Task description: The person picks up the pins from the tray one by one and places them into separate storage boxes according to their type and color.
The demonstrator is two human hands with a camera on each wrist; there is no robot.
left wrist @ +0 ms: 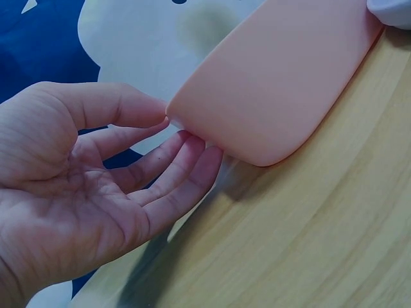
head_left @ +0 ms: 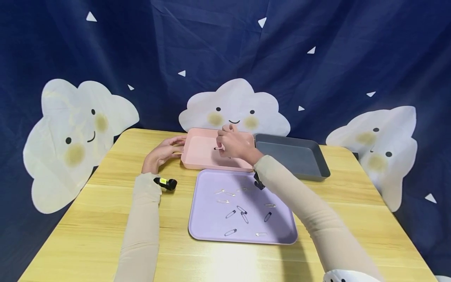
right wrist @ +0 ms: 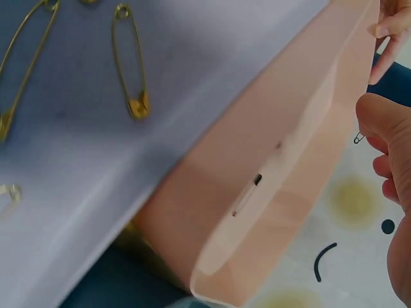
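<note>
Left hand (head_left: 165, 151) — relaxed fingers touching pink tray (head_left: 200, 152), right hand (head_left: 235, 145) — pinching safety pin (head_left: 217, 148) above it

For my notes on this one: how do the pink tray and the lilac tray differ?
Depth: the pink tray has higher side walls, while the lilac tray has only a low rim.
Place: the pink tray sits farther from the person, the lilac tray nearer.
Contact: the left hand touches the pink tray's outer side; neither hand touches the lilac tray.
Both have rounded corners and rest on the wooden table.
</note>
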